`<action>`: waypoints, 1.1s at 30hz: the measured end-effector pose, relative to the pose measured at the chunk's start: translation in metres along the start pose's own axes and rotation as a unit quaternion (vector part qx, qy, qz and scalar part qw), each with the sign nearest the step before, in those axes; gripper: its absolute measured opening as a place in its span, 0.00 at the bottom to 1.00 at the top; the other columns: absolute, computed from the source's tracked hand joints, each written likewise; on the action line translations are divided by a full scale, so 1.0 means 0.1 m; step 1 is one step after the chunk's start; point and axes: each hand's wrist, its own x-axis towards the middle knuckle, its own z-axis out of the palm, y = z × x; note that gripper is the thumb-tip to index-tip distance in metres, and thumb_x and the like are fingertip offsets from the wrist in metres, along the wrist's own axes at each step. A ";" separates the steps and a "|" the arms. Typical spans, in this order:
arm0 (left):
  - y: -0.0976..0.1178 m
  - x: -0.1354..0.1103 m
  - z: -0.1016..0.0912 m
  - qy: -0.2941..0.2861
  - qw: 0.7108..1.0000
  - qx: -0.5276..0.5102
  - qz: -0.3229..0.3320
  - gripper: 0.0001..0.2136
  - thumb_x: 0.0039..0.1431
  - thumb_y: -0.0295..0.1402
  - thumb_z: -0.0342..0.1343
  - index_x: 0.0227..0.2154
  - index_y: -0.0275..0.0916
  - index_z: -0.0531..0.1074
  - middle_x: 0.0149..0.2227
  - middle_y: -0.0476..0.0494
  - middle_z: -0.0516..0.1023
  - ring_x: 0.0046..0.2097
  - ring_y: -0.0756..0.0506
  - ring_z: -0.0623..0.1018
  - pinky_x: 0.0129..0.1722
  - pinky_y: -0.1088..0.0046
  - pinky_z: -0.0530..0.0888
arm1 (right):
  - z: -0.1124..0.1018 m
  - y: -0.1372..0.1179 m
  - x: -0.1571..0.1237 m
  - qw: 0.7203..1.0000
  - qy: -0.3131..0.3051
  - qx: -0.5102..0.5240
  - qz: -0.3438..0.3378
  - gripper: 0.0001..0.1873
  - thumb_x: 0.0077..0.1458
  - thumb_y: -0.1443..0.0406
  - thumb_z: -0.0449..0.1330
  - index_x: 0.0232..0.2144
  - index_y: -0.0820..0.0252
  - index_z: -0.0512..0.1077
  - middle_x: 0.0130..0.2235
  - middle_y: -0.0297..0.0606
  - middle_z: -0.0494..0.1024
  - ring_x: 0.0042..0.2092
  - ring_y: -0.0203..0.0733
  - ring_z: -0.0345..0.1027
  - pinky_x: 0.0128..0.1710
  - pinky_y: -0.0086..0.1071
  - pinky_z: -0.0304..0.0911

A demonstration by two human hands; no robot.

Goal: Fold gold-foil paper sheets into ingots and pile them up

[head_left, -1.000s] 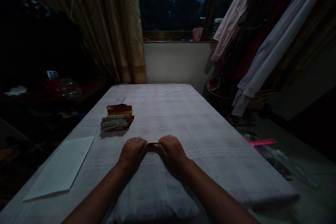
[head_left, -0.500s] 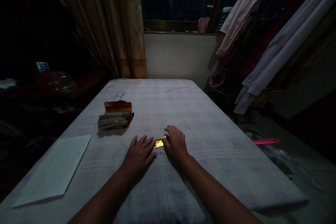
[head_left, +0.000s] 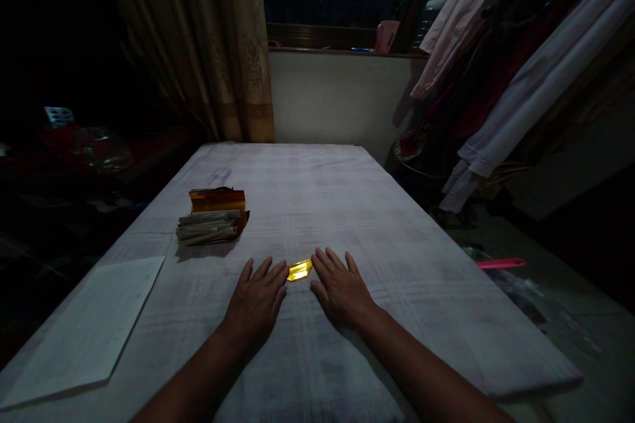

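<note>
A small folded piece of shiny gold paper (head_left: 299, 269) lies on the cloth-covered table (head_left: 347, 211). My left hand (head_left: 258, 296) rests flat and open on the cloth just left of it, fingertips close to its left end. My right hand (head_left: 340, 285) lies flat and open just right of it, fingers stretched forward beside its right end. Neither hand holds anything. Farther back on the left sits a stack of folded papers, gold and pale (head_left: 212, 218).
A white sheet of paper (head_left: 86, 327) lies at the table's left front. A curtain (head_left: 218, 46) and a window sill with a pink cup (head_left: 387, 36) stand behind. Hanging clothes (head_left: 506, 79) fill the right. A pink object (head_left: 499, 263) lies on the floor at right.
Both hands were closed together over the gold piece; they have opened, flattened and drawn apart, leaving the gold piece bare on the cloth between them.
</note>
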 end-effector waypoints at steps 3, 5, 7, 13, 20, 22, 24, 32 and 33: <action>-0.01 -0.04 -0.01 0.009 1.000 0.008 -0.004 0.20 0.70 0.33 0.46 0.61 0.46 0.69 0.62 0.46 0.74 0.64 0.34 0.70 0.65 0.43 0.57 | 0.01 -0.02 0.00 1.000 -0.001 0.000 0.007 0.30 0.70 0.55 0.47 0.69 0.59 0.57 0.72 0.42 0.52 0.73 0.54 0.41 0.70 0.60 0.33; -0.02 -0.07 -0.04 0.022 1.000 0.012 -0.010 0.19 0.70 0.33 0.47 0.60 0.46 0.70 0.61 0.45 0.75 0.63 0.33 0.70 0.64 0.42 0.57 | 0.02 -0.03 0.00 1.000 0.003 -0.004 0.006 0.30 0.70 0.55 0.48 0.69 0.59 0.57 0.72 0.43 0.53 0.73 0.55 0.42 0.69 0.61 0.34; -0.03 -0.09 -0.09 0.033 0.999 0.008 -0.015 0.18 0.70 0.34 0.47 0.59 0.46 0.72 0.59 0.44 0.76 0.63 0.33 0.71 0.64 0.42 0.56 | 0.03 -0.03 0.02 1.000 0.018 -0.009 0.002 0.29 0.70 0.56 0.49 0.68 0.59 0.58 0.71 0.43 0.55 0.72 0.57 0.44 0.68 0.61 0.36; -0.01 0.17 -0.23 0.013 0.991 -0.085 -0.100 0.07 0.65 0.36 0.56 0.40 0.43 0.78 0.42 0.44 0.82 0.46 0.40 0.78 0.52 0.58 0.68 | -0.02 -0.06 0.21 0.995 0.095 0.006 -0.017 0.13 0.65 0.61 0.58 0.49 0.58 0.75 0.59 0.46 0.75 0.59 0.51 0.66 0.59 0.44 0.58; -0.04 0.34 -0.19 0.018 0.981 -0.124 -0.146 0.05 0.56 0.35 0.64 0.33 0.42 0.75 0.35 0.45 0.79 0.43 0.40 0.76 0.44 0.64 0.68 | -0.03 -0.05 0.29 0.991 0.124 0.028 -0.029 0.12 0.56 0.62 0.67 0.44 0.57 0.75 0.54 0.45 0.77 0.56 0.50 0.68 0.54 0.39 0.59; -0.03 0.31 -0.20 0.020 0.977 -0.145 -0.157 0.05 0.55 0.35 0.64 0.32 0.42 0.73 0.34 0.46 0.78 0.42 0.40 0.76 0.45 0.64 0.68 | 0.00 -0.05 0.27 0.988 0.142 0.049 -0.026 0.11 0.56 0.63 0.66 0.42 0.56 0.75 0.50 0.43 0.78 0.52 0.48 0.69 0.51 0.38 0.60; -0.03 0.29 -0.22 0.024 0.970 -0.172 -0.168 0.06 0.55 0.35 0.64 0.32 0.42 0.73 0.33 0.47 0.78 0.42 0.40 0.76 0.47 0.63 0.68 | 0.04 -0.05 0.24 0.983 0.162 0.088 -0.008 0.07 0.56 0.65 0.65 0.39 0.56 0.75 0.42 0.39 0.80 0.45 0.45 0.71 0.45 0.35 0.60; -0.17 0.41 -0.17 0.007 0.910 -0.347 -0.229 0.15 0.61 0.44 0.52 0.37 0.41 0.79 0.31 0.45 0.83 0.32 0.44 0.80 0.32 0.71 0.72 | -0.02 -0.02 0.26 0.965 0.169 0.197 0.023 0.02 0.56 0.66 0.62 0.31 0.54 0.75 0.32 0.33 0.80 0.34 0.39 0.70 0.35 0.29 0.57; -0.20 0.45 -0.15 0.009 0.902 -0.361 -0.235 0.17 0.61 0.46 0.51 0.35 0.40 0.79 0.31 0.44 0.83 0.31 0.44 0.80 0.31 0.71 0.73 | -0.05 -0.01 0.30 0.964 0.167 0.207 0.019 0.02 0.55 0.67 0.63 0.31 0.54 0.76 0.33 0.33 0.80 0.34 0.39 0.70 0.36 0.29 0.57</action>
